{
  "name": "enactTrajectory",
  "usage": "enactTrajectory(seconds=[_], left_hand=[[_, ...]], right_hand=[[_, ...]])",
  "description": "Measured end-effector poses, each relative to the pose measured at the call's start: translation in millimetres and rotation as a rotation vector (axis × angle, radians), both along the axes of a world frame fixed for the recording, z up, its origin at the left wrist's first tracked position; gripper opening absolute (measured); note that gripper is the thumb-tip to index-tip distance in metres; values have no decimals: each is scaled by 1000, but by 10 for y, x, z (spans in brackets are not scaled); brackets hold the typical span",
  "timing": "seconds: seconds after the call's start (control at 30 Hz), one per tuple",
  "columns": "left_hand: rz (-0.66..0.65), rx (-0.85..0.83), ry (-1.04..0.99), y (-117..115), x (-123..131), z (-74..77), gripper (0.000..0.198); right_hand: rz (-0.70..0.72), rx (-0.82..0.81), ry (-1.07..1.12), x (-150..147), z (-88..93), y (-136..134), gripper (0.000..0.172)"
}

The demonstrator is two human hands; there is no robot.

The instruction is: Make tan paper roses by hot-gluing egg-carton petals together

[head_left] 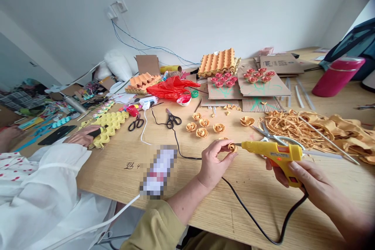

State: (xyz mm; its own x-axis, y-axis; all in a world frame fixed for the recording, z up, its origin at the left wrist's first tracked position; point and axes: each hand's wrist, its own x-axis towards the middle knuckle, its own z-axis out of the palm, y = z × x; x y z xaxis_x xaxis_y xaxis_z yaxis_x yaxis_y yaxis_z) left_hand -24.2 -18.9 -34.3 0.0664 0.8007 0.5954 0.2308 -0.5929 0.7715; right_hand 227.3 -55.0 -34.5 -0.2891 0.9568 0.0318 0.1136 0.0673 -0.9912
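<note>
Between the fingertips of my left hand (215, 162) is a small orange egg-carton flower (232, 148), partly hidden by the fingers. My right hand (310, 177) grips a yellow hot glue gun (271, 152), its nozzle touching or very close to the flower. A clear glue stick (322, 154) sticks out of the gun's back, and its black cord (258, 224) loops below. Several finished orange flowers (202, 132) sit just beyond my left hand, with a larger orange flower (247, 121) to their right. Silver scissors (272, 136) lie behind the gun.
Orange carton strips (284, 123) pile up at the right. Red flowers (258, 75) stand on cardboard (265, 88) at the back, near stacked egg trays (216, 62). Black scissors (172, 119) and a blurred-out phone (159, 172) lie left. A co-worker's hand (83, 136) works on a yellow tray (109, 125).
</note>
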Motion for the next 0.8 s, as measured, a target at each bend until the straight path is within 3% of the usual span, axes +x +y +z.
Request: enactTrajectory(seconds=[0.8], left_hand=[[18, 52, 24, 11, -4, -9, 29]], right_hand=[[-55, 88, -102, 23, -19, -12, 39]])
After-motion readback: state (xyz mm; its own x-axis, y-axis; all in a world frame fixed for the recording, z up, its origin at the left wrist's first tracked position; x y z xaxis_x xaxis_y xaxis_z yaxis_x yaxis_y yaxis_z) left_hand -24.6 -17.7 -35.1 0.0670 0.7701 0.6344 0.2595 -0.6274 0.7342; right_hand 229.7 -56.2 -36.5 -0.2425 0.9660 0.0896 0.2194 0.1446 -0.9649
